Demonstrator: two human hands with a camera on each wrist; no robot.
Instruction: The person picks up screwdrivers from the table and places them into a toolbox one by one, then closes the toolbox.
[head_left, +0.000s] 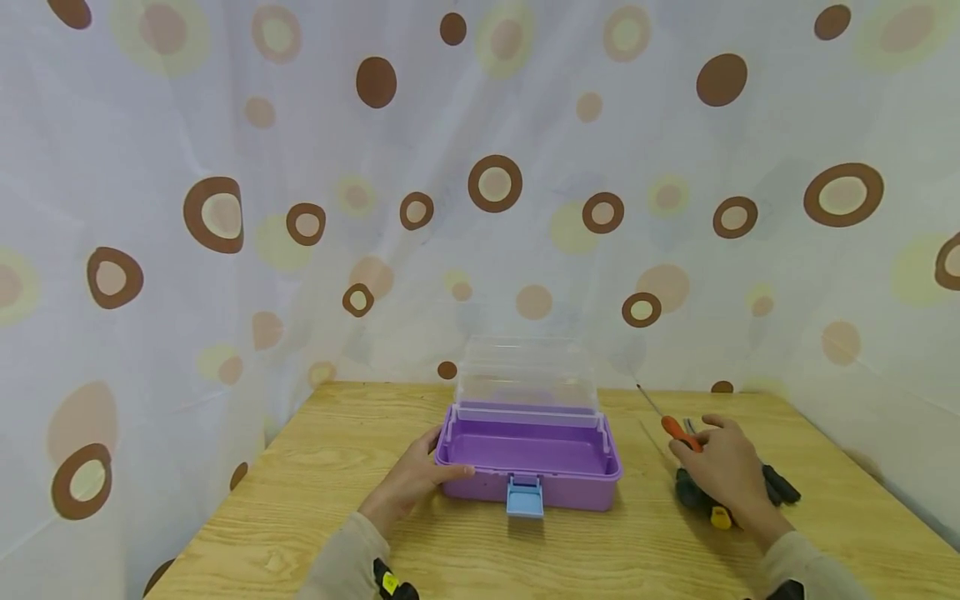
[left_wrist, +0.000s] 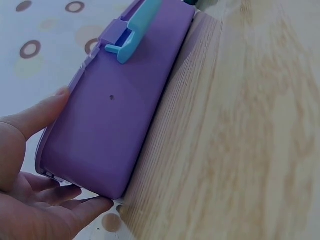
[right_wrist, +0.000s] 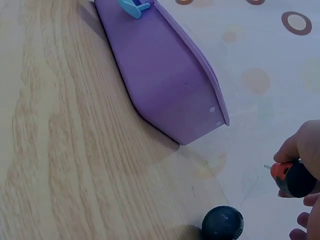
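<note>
A purple plastic toolbox [head_left: 570, 493] stands on the table with its clear lid [head_left: 525, 371] raised and its light blue latch [head_left: 524, 498] hanging at the front. Its inside looks bare. My left hand [head_left: 415, 479] holds the box's left front corner, thumb on the front rim and fingers along the side. To the right of the box, my right hand [head_left: 723, 467] pinches a screwdriver [head_left: 672, 428] by its orange and black handle. The thin shaft points up and away to the left. In the right wrist view, the black handle end [right_wrist: 299, 180] shows between thumb and fingers.
Several hand tools lie on the wooden table [head_left: 300, 492] below my right hand, partly hidden by it. Among them are a dark rounded handle [head_left: 690, 490], a yellow end [head_left: 721, 517] and black handles [head_left: 782, 485]. A spotted curtain [head_left: 525, 250] hangs behind the table.
</note>
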